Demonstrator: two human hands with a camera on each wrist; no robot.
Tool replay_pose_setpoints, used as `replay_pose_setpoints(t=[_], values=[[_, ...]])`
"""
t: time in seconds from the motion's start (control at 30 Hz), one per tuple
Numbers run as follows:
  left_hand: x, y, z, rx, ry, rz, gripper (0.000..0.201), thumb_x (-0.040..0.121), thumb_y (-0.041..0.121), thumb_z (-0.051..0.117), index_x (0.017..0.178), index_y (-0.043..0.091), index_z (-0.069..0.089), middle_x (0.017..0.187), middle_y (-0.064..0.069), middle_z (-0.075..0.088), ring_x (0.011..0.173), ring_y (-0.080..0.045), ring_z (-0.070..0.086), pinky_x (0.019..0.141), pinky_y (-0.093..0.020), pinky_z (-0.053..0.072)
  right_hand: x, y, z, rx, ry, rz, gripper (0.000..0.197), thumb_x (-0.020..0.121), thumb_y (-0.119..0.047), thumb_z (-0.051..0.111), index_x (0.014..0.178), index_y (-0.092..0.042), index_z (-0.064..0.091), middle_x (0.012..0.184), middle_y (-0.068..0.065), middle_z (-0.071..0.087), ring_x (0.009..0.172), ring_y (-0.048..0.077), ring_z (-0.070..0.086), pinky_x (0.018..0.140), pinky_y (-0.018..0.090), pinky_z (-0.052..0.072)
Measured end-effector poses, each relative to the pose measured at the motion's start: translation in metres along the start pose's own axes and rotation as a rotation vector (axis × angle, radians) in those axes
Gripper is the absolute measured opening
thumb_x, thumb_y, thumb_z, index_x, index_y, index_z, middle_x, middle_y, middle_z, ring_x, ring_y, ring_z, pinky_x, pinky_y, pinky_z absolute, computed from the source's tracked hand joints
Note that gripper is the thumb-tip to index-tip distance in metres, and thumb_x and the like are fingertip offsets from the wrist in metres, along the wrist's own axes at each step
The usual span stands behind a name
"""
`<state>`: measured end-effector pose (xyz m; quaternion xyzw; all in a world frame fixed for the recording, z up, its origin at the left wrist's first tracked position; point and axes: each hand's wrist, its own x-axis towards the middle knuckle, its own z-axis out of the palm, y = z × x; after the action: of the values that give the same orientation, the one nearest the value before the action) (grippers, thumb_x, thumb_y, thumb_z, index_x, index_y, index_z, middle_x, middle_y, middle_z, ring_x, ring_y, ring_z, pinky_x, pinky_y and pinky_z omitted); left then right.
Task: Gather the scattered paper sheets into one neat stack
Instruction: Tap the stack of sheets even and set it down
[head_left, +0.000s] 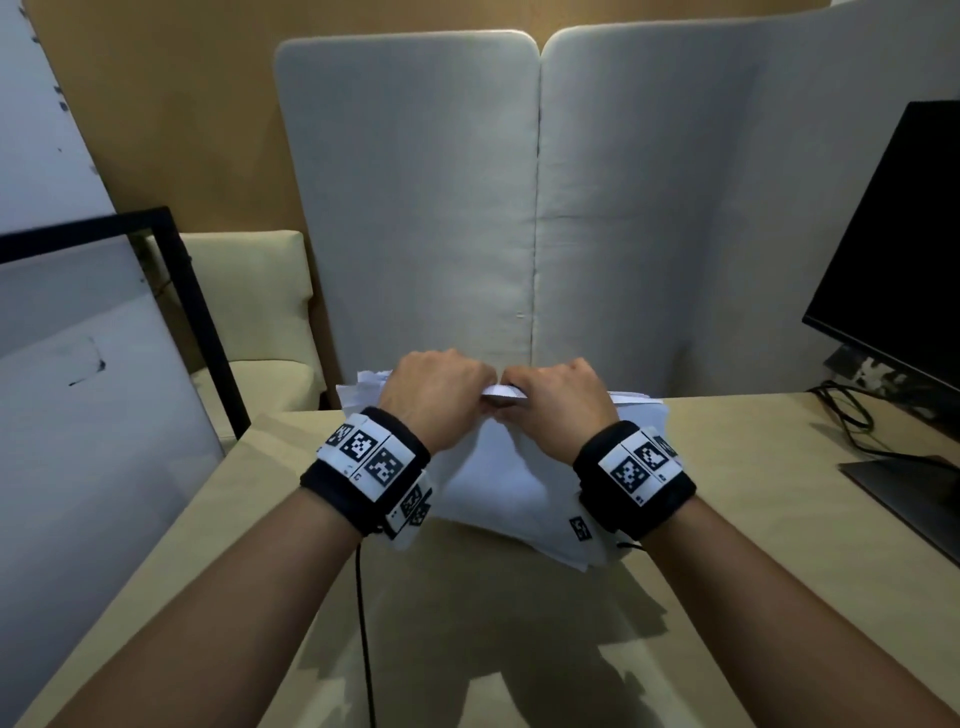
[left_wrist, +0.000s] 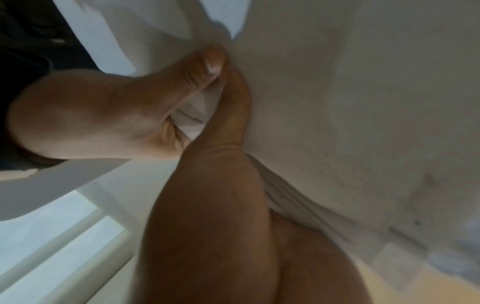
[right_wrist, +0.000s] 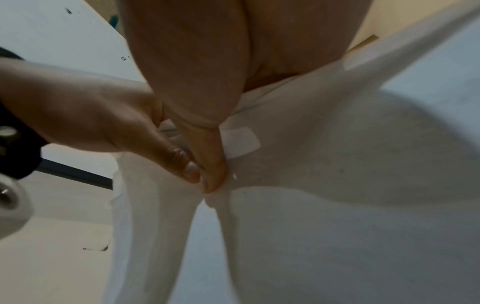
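Note:
A bundle of white paper sheets (head_left: 498, 483) stands tilted on the beige table (head_left: 753, 519), its lower edge on the tabletop and its sheets unevenly aligned. My left hand (head_left: 436, 395) and right hand (head_left: 563, 402) meet at the bundle's top edge, knuckles almost touching, and both grip it. In the left wrist view my left hand (left_wrist: 228, 107) pinches the paper (left_wrist: 337, 102) with its thumb on the near face. In the right wrist view my right hand (right_wrist: 211, 176) pinches the paper (right_wrist: 337, 195) beside the left thumb. The fingers behind the sheets are hidden.
A black monitor (head_left: 893, 249) stands at the right, with its flat base (head_left: 914, 499) and cables (head_left: 852, 426) on the table. A grey fabric divider (head_left: 519, 208) rises behind the table. A framed whiteboard (head_left: 78, 389) and a beige chair (head_left: 249, 301) are at the left.

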<state>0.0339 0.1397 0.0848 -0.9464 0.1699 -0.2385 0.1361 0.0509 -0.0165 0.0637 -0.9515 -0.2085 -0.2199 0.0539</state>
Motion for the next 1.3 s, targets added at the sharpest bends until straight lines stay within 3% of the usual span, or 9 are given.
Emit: replay_pose_setpoints(t=[0.17,0.27,0.33,0.43,0.53,0.63,0.83,1.0,1.3], values=[[-0.014,-0.006,0.012,-0.083,0.0,-0.051,0.029,0.096,0.045,0.051,0.101,0.022,0.067,0.088,-0.002,0.069,0.084,-0.028,0.065,0.072,-0.036,0.052,-0.019,0.016,0.008,0.097,0.085,0.123,0.022,0.09,-0.049,0.058,0.103,-0.033,0.063,0.111,-0.009,0.067,0.12,0.02,0.051,0.113,0.048,0.016],[-0.022,-0.011,0.007,-0.108,0.056,-0.071,0.029,0.098,0.047,0.049,0.103,0.025,0.068,0.087,0.0,0.069,0.083,-0.025,0.064,0.067,-0.033,0.048,-0.036,0.03,0.014,0.118,0.233,0.237,0.06,0.085,-0.057,0.062,0.138,-0.033,0.047,0.155,0.002,0.037,0.15,0.025,0.016,0.118,0.054,-0.005],[-0.03,-0.017,0.002,-0.17,0.112,-0.137,0.029,0.098,0.049,0.05,0.101,0.028,0.07,0.084,0.0,0.069,0.081,-0.025,0.064,0.061,-0.032,0.038,-0.051,0.04,0.014,0.235,0.395,0.385,0.09,0.082,-0.06,0.065,0.154,-0.027,0.023,0.165,0.006,0.008,0.153,0.027,-0.002,0.116,0.051,-0.009],[-0.045,-0.029,-0.002,-0.446,0.21,-0.294,0.03,0.094,0.05,0.059,0.087,0.025,0.073,0.074,0.0,0.069,0.074,-0.025,0.063,0.059,-0.035,0.041,-0.071,0.057,0.027,0.781,0.451,0.592,0.123,0.069,-0.061,0.077,0.157,-0.025,-0.001,0.166,0.002,0.001,0.153,0.021,0.005,0.123,0.05,0.006],[-0.06,-0.027,-0.001,-0.97,0.317,-0.452,0.02,0.088,0.037,0.072,0.073,0.025,0.07,0.059,0.012,0.066,0.059,-0.001,0.06,0.055,-0.018,0.043,-0.081,0.059,0.04,1.377,0.319,0.726,0.144,0.048,-0.07,0.084,0.157,-0.032,-0.002,0.157,-0.002,0.033,0.145,0.018,0.032,0.116,0.044,0.03],[-0.068,-0.011,0.008,-1.379,0.379,-0.552,0.019,0.083,0.029,0.078,0.073,0.014,0.073,0.066,0.014,0.071,0.062,0.0,0.063,0.062,-0.018,0.049,-0.083,0.051,0.049,1.705,0.18,0.666,0.133,0.061,-0.051,0.087,0.157,-0.029,-0.002,0.143,-0.001,0.054,0.129,0.018,0.054,0.11,0.044,0.04],[-0.08,0.011,0.031,-1.76,0.394,-0.622,0.029,0.084,0.025,0.078,0.091,-0.002,0.072,0.087,-0.014,0.074,0.083,-0.026,0.071,0.08,-0.043,0.056,-0.082,0.045,0.027,1.637,0.214,0.412,0.056,0.087,-0.031,0.075,0.136,-0.014,0.055,0.131,0.003,0.065,0.12,0.023,0.063,0.1,0.046,0.05],[-0.082,0.01,0.049,-1.749,0.389,-0.637,0.022,0.09,0.02,0.072,0.11,0.01,0.071,0.103,-0.004,0.077,0.096,-0.019,0.074,0.078,-0.028,0.06,-0.086,0.042,0.006,1.562,0.208,0.358,0.02,0.091,-0.006,0.067,0.111,-0.002,0.067,0.096,-0.004,0.078,0.088,0.01,0.074,0.071,0.022,0.056],[-0.074,0.018,0.097,-1.547,0.445,-0.699,0.018,0.089,0.022,0.073,0.105,0.026,0.066,0.103,0.003,0.074,0.095,-0.016,0.071,0.087,-0.043,0.059,-0.071,0.036,0.039,1.381,0.208,0.389,0.026,0.085,-0.017,0.076,0.11,-0.013,0.071,0.103,-0.003,0.076,0.093,0.009,0.073,0.075,0.021,0.057]])
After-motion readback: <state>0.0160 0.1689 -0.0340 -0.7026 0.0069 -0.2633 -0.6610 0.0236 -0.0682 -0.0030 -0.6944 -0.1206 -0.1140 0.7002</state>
